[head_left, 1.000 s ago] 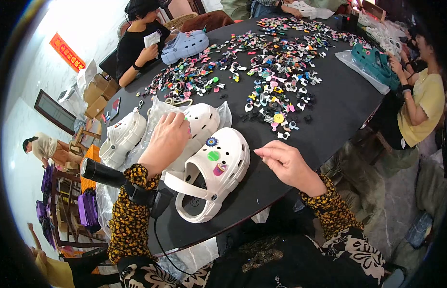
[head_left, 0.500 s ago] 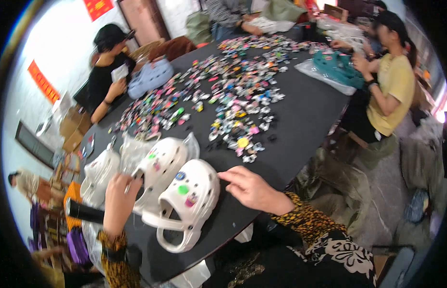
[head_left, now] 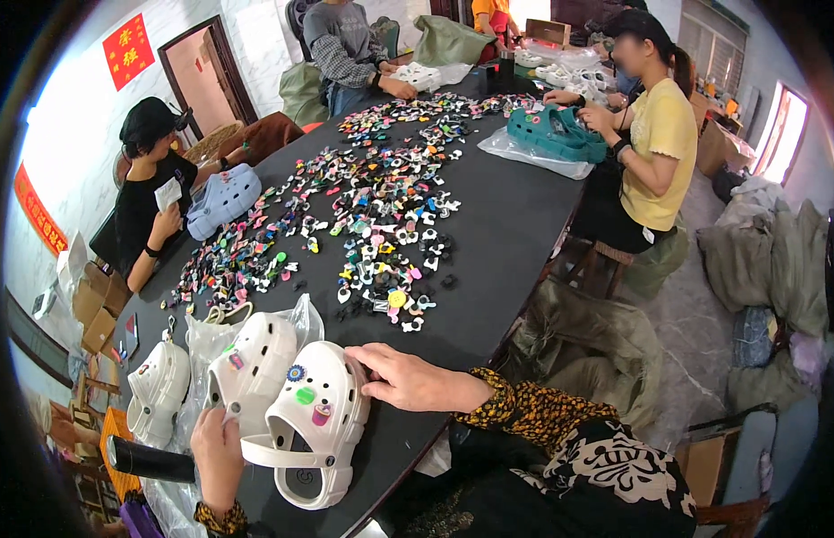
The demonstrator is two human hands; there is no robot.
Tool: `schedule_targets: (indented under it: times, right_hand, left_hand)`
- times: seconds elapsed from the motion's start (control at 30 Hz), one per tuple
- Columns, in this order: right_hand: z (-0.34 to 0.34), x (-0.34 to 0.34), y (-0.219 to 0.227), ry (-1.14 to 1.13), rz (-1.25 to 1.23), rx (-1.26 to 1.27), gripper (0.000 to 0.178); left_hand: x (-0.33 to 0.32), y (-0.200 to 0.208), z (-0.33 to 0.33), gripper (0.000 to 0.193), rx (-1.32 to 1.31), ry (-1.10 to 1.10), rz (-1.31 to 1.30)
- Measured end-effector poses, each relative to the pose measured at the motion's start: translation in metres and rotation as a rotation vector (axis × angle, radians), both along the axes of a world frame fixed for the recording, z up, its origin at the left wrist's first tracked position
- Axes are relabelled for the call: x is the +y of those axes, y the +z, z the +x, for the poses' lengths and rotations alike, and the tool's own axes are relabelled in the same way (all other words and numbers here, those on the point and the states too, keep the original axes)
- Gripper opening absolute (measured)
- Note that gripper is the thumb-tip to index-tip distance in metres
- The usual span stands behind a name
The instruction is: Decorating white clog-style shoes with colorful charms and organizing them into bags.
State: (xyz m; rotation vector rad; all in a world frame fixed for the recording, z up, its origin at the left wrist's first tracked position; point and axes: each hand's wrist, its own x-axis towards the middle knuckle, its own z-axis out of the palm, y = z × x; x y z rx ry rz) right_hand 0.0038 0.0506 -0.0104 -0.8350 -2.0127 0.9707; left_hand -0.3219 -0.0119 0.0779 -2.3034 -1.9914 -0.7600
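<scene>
A white clog (head_left: 350, 426) stands nearest me on the black table, with blue, green and pink charms on its upper. My right hand (head_left: 421, 381) rests its outstretched fingers on the toe, thumb apart. To the clog's left, my left hand (head_left: 218, 457) has its fingertips pinched around something small and pale, too little to make out. A second white clog (head_left: 273, 350) with charms lies just beyond that hand, on clear plastic wrap (head_left: 307, 318). Farther left sits another white clog (head_left: 157, 394). A black cylinder (head_left: 150, 460) juts out beside my left wrist.
Heaped loose charms (head_left: 381, 211) spread over the middle of the table (head_left: 475, 260). A person at the left has a blue clog (head_left: 224, 199); one at the right handles teal clogs (head_left: 551, 134). Another stands at the far side. Green sacks (head_left: 583, 350) lie by the table's right edge.
The head view has shifted, and the scene sits lower and further left. My right fingers have come further onto the clog's toe. My left hand stays pinched, now nearer the clog's strap.
</scene>
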Motion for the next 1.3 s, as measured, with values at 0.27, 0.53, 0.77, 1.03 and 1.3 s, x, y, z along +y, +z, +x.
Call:
schedule_targets:
  times: [0.27, 0.53, 0.77, 1.03, 1.3]
  right_hand:
    - [-0.006, 0.006, -0.01, 0.03, 0.042, 0.011, 0.06]
    - [-0.007, 0.009, -0.004, 0.054, -0.022, -0.011, 0.059]
    - [-0.012, 0.009, -0.001, 0.036, -0.016, -0.032, 0.059]
    - [-0.021, 0.009, 0.01, 0.03, 0.055, -0.035, 0.058]
    - [-0.018, 0.017, 0.036, 0.039, 0.072, 0.015, 0.044]
  left_hand:
    - [-0.039, 0.006, 0.013, 0.013, -0.003, -0.07, -0.06]
    - [-0.045, 0.01, 0.01, 0.043, -0.22, -0.151, -0.223]
    - [-0.041, -0.001, 0.039, 0.048, 0.074, -0.018, -0.133]
    - [-0.032, -0.022, 0.029, 0.035, 0.028, 0.039, -0.052]
    - [-0.03, -0.028, 0.018, 0.02, -0.032, 0.04, 0.059]
